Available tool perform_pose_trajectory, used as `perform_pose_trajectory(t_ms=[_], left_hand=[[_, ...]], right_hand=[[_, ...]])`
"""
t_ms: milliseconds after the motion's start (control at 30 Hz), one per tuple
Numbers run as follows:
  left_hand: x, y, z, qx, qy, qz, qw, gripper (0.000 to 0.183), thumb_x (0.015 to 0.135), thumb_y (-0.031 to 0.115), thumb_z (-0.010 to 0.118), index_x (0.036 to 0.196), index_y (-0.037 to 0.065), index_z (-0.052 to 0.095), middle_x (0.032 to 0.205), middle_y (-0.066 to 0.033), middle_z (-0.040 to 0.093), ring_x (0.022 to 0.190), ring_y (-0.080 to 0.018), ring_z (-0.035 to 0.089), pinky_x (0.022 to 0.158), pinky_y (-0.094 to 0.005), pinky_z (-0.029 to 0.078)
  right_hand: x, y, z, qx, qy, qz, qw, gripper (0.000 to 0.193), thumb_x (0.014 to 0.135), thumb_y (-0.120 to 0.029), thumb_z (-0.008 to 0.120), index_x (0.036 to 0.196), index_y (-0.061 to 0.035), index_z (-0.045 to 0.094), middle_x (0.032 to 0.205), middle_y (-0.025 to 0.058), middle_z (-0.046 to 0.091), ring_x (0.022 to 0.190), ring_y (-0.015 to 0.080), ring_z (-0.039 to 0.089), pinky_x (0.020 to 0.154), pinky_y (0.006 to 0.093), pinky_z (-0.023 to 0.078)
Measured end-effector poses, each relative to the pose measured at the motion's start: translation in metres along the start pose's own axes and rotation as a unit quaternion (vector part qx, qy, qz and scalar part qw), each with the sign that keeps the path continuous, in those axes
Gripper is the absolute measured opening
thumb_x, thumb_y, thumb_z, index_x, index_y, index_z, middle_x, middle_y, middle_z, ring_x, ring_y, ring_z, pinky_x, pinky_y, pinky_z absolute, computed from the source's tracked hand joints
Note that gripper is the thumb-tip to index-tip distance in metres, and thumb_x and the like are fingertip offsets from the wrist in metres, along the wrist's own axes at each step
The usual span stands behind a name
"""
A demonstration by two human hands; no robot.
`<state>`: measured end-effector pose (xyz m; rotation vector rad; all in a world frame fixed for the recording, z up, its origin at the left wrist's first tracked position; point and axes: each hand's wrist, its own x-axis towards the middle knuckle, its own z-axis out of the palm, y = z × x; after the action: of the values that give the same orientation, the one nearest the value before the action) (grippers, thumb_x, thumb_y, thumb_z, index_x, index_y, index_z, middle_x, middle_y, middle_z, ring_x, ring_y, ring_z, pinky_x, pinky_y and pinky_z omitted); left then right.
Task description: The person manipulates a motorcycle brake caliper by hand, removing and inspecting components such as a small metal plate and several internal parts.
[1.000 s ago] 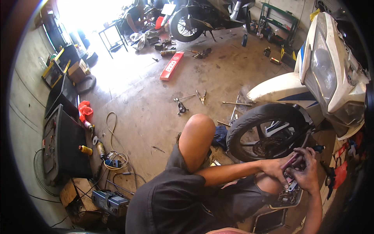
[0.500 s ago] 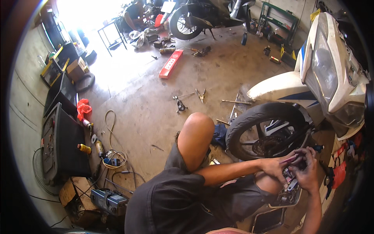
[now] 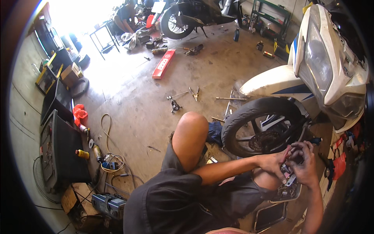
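Note:
My left hand (image 3: 271,163) reaches across my bent leg, its fingers closed on a small silver metal part (image 3: 287,171). A thin reddish strip (image 3: 287,152) stands up beside the left fingers; what it is, I cannot make out. My right hand (image 3: 306,165), with dark-stained fingers, is curled around the other side of the same part. The fingers hide most of it. Just below the hands, a metal tray (image 3: 297,194) contains several small metal pieces.
A motorbike's front wheel (image 3: 243,130) stands just beyond the hands, with its white front fairing (image 3: 317,58) at right. Pliers (image 3: 194,94), a long bar (image 3: 230,98) and a red box (image 3: 163,64) lie on the floor. Cables (image 3: 113,156) are at left; a person (image 3: 124,21) crouches at the back.
The view has shifted slightly, moving the surroundings to the left. The reddish strip has tilted more upright. Both hands stay together around the metal part.

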<state>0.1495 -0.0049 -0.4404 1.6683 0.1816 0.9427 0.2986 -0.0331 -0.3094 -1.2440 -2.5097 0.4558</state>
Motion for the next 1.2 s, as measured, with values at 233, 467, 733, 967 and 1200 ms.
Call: perform_pose_trajectory(t_ms=[233,467,733,967,1200], left_hand=[[0.002,-0.015,0.000,0.012,-0.010,-0.015,1.000,0.102,0.059,0.019,0.086,0.144,0.001,0.033,0.139,-0.0138,0.044,0.128,-0.0216,0.043,0.109,-0.0341,0.035],[0.009,-0.006,0.007,-0.145,-0.007,0.074,0.987,0.113,0.061,0.016,0.089,0.149,0.005,0.019,0.145,-0.0129,0.035,0.135,-0.0222,0.034,0.111,-0.0355,0.033],[0.000,-0.006,0.002,-0.078,0.011,0.042,0.996,0.111,0.063,0.018,0.089,0.149,0.005,0.020,0.141,-0.0113,0.039,0.132,-0.0231,0.036,0.109,-0.0363,0.034],[0.006,-0.025,0.002,0.043,-0.052,0.012,0.998,0.093,0.065,0.023,0.088,0.140,0.002,0.037,0.122,-0.0098,0.054,0.114,-0.0211,0.052,0.100,-0.0334,0.042],[0.001,-0.001,-0.001,0.003,-0.026,-0.047,0.999,0.107,0.064,0.031,0.088,0.145,-0.001,0.026,0.131,-0.0165,0.048,0.127,-0.0248,0.043,0.106,-0.0342,0.038]], right_hand=[[0.008,-0.011,0.002,0.018,0.008,-0.016,1.000,0.065,0.066,-0.007,0.078,0.125,-0.0042,0.051,0.087,0.0071,0.069,0.103,0.0256,0.058,0.108,0.0431,0.026],[-0.003,0.010,0.003,-0.018,0.030,-0.025,0.999,0.066,0.064,-0.008,0.079,0.125,-0.0059,0.052,0.079,0.0051,0.068,0.101,0.0230,0.059,0.106,0.0412,0.028],[0.007,-0.015,-0.002,-0.022,0.003,-0.021,1.000,0.063,0.068,-0.004,0.075,0.126,-0.0055,0.051,0.088,0.0049,0.071,0.101,0.0220,0.061,0.105,0.0398,0.029],[-0.005,0.017,0.006,-0.001,0.018,-0.035,0.999,0.071,0.064,-0.013,0.081,0.128,-0.0066,0.050,0.092,0.0063,0.066,0.104,0.0243,0.058,0.107,0.0421,0.026],[0.004,0.000,-0.004,-0.042,-0.020,-0.019,0.999,0.070,0.065,-0.013,0.081,0.127,-0.0066,0.050,0.092,0.0059,0.068,0.096,0.0244,0.061,0.109,0.0436,0.024]])
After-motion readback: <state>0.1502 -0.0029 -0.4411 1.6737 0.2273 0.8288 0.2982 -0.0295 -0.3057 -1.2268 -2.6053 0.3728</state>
